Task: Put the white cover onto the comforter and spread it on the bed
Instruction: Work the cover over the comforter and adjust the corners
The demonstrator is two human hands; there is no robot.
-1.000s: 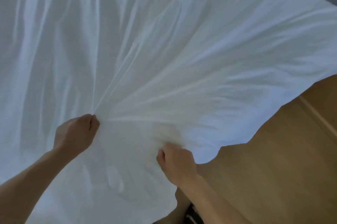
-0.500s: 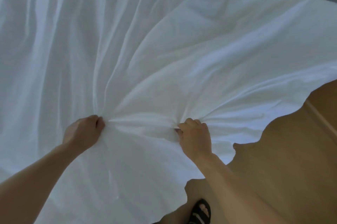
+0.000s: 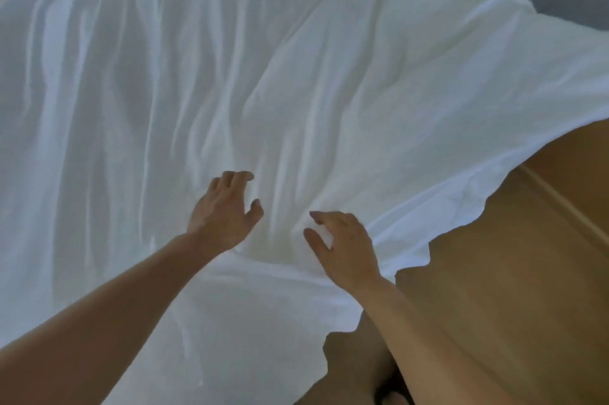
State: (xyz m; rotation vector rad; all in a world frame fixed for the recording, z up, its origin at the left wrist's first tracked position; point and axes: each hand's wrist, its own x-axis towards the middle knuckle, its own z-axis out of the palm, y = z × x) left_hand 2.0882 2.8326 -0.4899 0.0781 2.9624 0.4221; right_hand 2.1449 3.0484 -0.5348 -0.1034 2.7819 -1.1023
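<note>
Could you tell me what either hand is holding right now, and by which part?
Nothing is held: the left hand and the right hand are both open over the white cover, gripping no fold or edge.

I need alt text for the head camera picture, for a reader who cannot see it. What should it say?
Two bare hands, the left hand and the right hand, reach with open fingers over a wrinkled white cover that lies spread out. At the right, a wooden floor shows beyond the cover's edge.
</note>
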